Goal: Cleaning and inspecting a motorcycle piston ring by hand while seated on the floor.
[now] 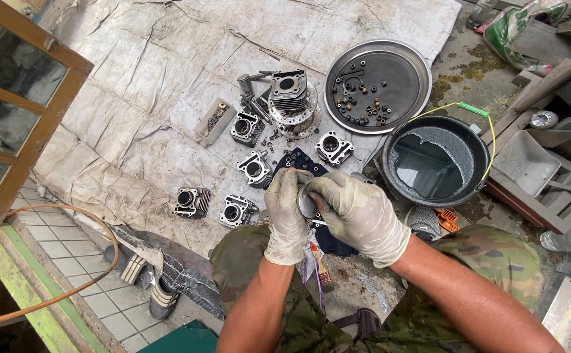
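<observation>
Looks like the hand-cleaning or checking stage: just below the middle of the frame, both gloved hands are on one small round grey metal part, maybe a piston. The left hand has its fingers curled tight round the near side, and the right hand cups it, fingers closed over the top. Finned grey metal engine cylinders lie above on the pale tarp. Next move probably needs a steady grip while turning it.
</observation>
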